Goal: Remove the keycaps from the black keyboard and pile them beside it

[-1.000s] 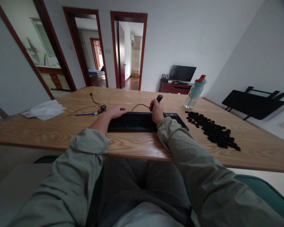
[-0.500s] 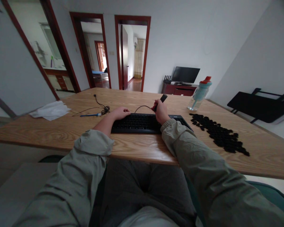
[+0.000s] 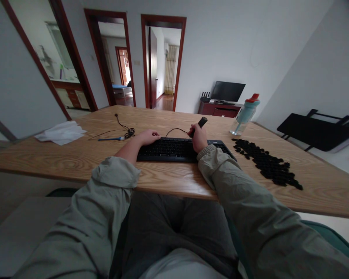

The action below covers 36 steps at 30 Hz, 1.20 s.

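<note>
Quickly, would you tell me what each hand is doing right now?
Left hand: rests on the keyboard, holding nothing; open or closed cannot be told.
Right hand: closed around a small black tool.

Matt black plastic keyboard [image 3: 174,149], smooth grained wood table [image 3: 75,159], crumpled white paper [image 3: 61,133], translucent plastic bottle [image 3: 246,114]

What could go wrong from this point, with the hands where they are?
The right hand holds a small black tool over the keyboard; a slip might scratch it. The loose keycaps spread toward the table edge and might get swept off. The water bottle stands nearby and could tip.
</note>
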Motion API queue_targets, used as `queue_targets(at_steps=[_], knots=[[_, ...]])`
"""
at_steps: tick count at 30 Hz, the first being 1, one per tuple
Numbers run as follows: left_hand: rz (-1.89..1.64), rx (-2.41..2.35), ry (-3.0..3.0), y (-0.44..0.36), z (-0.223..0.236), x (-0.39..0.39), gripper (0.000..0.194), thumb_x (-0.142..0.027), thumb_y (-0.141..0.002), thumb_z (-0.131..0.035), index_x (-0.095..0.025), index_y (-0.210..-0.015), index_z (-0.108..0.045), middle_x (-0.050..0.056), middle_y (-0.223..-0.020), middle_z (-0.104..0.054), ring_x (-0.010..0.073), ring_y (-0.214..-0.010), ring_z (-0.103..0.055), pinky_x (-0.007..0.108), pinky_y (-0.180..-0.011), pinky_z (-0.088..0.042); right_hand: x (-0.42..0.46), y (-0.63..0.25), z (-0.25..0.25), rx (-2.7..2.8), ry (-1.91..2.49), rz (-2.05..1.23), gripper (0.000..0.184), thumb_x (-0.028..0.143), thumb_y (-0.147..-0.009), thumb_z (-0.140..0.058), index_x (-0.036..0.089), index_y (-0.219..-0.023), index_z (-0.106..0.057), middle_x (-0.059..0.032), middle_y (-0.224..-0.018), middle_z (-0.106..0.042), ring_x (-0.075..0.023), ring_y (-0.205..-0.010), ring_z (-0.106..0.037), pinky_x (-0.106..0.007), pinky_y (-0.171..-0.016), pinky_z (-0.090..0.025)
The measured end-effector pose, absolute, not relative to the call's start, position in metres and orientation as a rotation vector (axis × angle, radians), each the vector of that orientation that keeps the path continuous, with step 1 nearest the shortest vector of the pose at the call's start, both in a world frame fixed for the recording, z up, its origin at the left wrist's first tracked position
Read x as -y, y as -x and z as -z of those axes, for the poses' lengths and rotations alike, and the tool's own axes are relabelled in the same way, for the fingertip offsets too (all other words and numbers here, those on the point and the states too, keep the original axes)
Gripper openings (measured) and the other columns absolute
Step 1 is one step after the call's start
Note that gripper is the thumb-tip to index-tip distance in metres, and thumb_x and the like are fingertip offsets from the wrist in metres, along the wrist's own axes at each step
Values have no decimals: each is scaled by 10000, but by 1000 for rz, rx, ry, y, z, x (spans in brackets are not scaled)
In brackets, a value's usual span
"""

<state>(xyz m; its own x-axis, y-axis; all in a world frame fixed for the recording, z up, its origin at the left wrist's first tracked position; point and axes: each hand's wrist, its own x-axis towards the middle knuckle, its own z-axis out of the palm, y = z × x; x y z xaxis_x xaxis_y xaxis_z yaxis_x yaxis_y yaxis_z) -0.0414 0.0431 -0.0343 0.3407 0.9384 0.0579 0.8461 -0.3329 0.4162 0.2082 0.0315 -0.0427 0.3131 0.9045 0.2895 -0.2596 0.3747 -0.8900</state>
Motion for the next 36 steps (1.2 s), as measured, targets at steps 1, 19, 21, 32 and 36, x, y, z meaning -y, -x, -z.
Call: queue_targets(at_steps=[1,19,21,32,36], knots=[[-417,-1586,-2298,43,36,-45,423,-419,-889,-505,-140,-1130,-712,104,-1179,-708,220,-1014,-647,279,-867,-479,-29,-208,43,931,857,-900,154,226,-778,-573,190,-659,-483,27,-592,-477,-95,-519,-465,-237,-494,-383],[-431,-1569,-2321,46,42,-52,415,-416,-859,-520,-142,-1087,-732,98,-1114,-723,224,-933,-647,295,-806,-484,-45,-209,42,1201,830,-959,204,313,-811,-608,188,-688,-502,27,-586,-485,-94,-523,-469,-232,-517,-414],[-425,-1553,-2327,46,42,-52,421,-418,-861,-519,-139,-1095,-730,100,-1118,-722,224,-932,-647,294,-802,-483,-41,-213,47,1221,807,-917,208,320,-805,-610,190,-684,-501,26,-587,-492,-96,-531,-469,-236,-542,-425],[-424,-1555,-2327,39,33,-39,422,-395,-882,-503,-112,-1101,-727,115,-1114,-723,226,-929,-652,294,-800,-484,-33,-221,41,876,707,-1151,165,254,-742,-576,198,-672,-437,41,-571,-434,-89,-524,-427,-224,-528,-416],[-421,-1588,-2305,37,29,-34,405,-389,-883,-513,-122,-1090,-736,112,-1116,-726,232,-937,-653,306,-823,-485,-30,-232,31,719,631,-1323,159,237,-745,-520,195,-648,-402,43,-549,-392,-85,-503,-401,-230,-529,-430]])
